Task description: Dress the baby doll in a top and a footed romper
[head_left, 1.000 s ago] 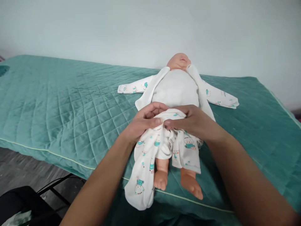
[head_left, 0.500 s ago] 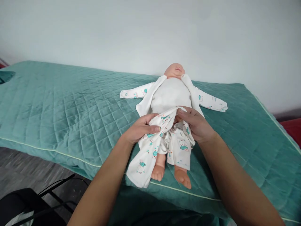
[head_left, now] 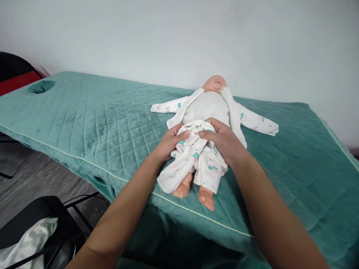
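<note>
A baby doll (head_left: 214, 83) lies on its back, feet toward me, its bare feet showing. It wears an open white printed jacket (head_left: 254, 120) with the sleeves spread out. White baby pants (head_left: 211, 168) with animal prints are bunched over its hips, one leg of the doll in the right pant leg. The other pant leg (head_left: 175, 175) hangs loose over the doll's other leg. My left hand (head_left: 171, 142) pinches the bunched waistband on its left side. On the opposite side my right hand (head_left: 221, 140) grips the same waistband, thumb on top.
A green quilted cover (head_left: 112, 123) lies over the bed, with a face hole (head_left: 42, 86) at the far left. White wall (head_left: 168, 41) rises behind. A black chair (head_left: 47, 213) with a pale cloth (head_left: 30, 243) stands at the lower left; another dark chair (head_left: 15, 67) is at the upper left.
The pants' waistband, stretched out before, is now gathered between both hands. My right thumb has come in toward the middle. The view has shifted left, showing more of the chairs.
</note>
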A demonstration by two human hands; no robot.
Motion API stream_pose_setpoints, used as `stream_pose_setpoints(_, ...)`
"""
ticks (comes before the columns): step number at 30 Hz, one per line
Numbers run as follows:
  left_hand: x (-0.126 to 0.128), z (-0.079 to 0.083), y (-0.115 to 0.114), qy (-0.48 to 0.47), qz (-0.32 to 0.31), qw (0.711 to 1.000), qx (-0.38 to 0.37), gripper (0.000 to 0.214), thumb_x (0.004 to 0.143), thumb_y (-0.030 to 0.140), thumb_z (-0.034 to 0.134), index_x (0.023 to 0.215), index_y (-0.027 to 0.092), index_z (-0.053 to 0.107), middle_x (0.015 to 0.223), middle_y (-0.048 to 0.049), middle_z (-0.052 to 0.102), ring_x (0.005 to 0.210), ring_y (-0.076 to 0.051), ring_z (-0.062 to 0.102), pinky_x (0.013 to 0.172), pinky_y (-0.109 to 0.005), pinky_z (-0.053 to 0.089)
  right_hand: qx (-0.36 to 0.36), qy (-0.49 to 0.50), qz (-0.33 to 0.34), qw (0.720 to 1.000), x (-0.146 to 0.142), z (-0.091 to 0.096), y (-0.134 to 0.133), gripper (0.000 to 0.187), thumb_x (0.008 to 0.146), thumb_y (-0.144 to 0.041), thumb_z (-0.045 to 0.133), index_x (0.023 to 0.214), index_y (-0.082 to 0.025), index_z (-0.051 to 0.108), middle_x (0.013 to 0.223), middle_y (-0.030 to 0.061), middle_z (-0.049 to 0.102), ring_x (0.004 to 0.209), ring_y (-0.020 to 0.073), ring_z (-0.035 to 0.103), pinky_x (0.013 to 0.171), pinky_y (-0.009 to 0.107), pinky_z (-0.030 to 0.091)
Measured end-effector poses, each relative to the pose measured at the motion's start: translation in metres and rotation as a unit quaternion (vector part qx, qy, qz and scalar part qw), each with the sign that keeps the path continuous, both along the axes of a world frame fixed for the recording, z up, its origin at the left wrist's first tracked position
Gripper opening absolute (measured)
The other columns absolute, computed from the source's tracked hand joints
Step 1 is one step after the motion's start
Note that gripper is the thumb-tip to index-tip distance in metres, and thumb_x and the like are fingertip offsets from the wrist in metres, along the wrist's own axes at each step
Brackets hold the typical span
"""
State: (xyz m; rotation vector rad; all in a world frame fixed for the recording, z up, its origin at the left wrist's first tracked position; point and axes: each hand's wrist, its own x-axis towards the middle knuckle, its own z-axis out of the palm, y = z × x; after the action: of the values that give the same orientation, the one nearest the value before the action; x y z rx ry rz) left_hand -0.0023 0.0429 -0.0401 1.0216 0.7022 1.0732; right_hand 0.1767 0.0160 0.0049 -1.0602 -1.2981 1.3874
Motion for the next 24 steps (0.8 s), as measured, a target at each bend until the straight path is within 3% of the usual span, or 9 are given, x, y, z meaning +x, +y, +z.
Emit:
stream_pose_setpoints(2,-0.004,0.0,-0.001,0.005,-0.033,0.999,-0.003,0.052,0.065,0.048,0.088,0.102,0.016,0.071,0.085,-0.0025,0.072,0.069,-0.014,0.063,0.063,-0.024,0.05,-0.02,0.048,-0.007,0.999,0.002,0.0,0.002,0.024,0.076,-0.034,0.076,0.088,-0.021,0.059,0.074,-0.0037,0.061,0.065,0.0128,0.056,0.062,0.026,0.045)
stream_pose_setpoints(6,-0.017,-0.004,0.0,0.023,-0.14,0.99,0.004,0.077,0.043,0.049,0.096,0.107,0.013,0.074,0.089,-0.0081,0.075,0.079,-0.023,0.068,0.065,-0.028,0.053,-0.037,0.094,-0.003,0.995,0.005,0.002,0.003,0.026,0.073,-0.03,0.078,0.088,-0.021,0.059,0.076,-0.0027,0.063,0.068,0.0136,0.058,0.064,0.026,0.047)
stream_pose_setpoints(9,-0.022,-0.006,0.002,0.035,-0.176,0.984,-0.001,0.069,0.041,0.038,0.097,0.101,0.012,0.077,0.082,-0.0086,0.076,0.073,-0.023,0.068,0.065,-0.029,0.053,-0.039,0.1,0.011,0.994,0.005,0.003,0.002,0.028,0.073,-0.031,0.079,0.089,-0.021,0.059,0.078,-0.0023,0.063,0.069,0.0138,0.058,0.064,0.026,0.046)
stream_pose_setpoints(13,-0.016,-0.005,0.003,-0.018,-0.123,0.992,-0.018,0.051,0.05,0.036,0.094,0.091,0.011,0.077,0.082,-0.009,0.076,0.07,-0.023,0.07,0.068,-0.031,0.056,-0.008,0.047,0.041,0.998,0.003,0.003,-0.001,0.027,0.078,-0.036,0.078,0.09,-0.021,0.058,0.08,-0.0033,0.061,0.071,0.0126,0.056,0.064,0.025,0.044)
stream_pose_setpoints(18,-0.009,-0.001,0.001,-0.099,-0.051,0.992,-0.051,0.051,0.056,0.041,0.09,0.095,0.013,0.073,0.098,-0.012,0.078,0.1,-0.033,0.073,0.09,-0.042,0.058,0.059,-0.094,0.13,0.985,0.001,0.012,-0.005,0.03,0.08,-0.037,0.079,0.102,-0.021,0.067,0.095,0.0,0.068,0.088,0.0177,0.062,0.075,0.028,0.048)
stream_pose_setpoints(21,-0.009,-0.002,0.001,-0.103,-0.026,0.992,-0.069,0.047,0.058,0.04,0.09,0.091,0.013,0.072,0.093,-0.0115,0.077,0.102,-0.033,0.073,0.09,-0.042,0.058,0.066,-0.139,0.199,0.968,0.001,0.017,-0.006,0.035,0.077,-0.034,0.081,0.108,-0.022,0.071,0.097,0.0011,0.072,0.095,0.022,0.064,0.083,0.032,0.05)
stream_pose_setpoints(24,-0.012,-0.004,0.002,-0.097,-0.03,0.993,-0.067,0.049,0.058,0.04,0.091,0.092,0.01,0.072,0.089,-0.012,0.077,0.1,-0.032,0.072,0.086,-0.038,0.058,0.049,-0.125,0.181,0.974,0.001,0.015,-0.008,0.033,0.08,-0.034,0.077,0.11,-0.02,0.073,0.097,0.0021,0.074,0.095,0.0227,0.065,0.085,0.034,0.05)
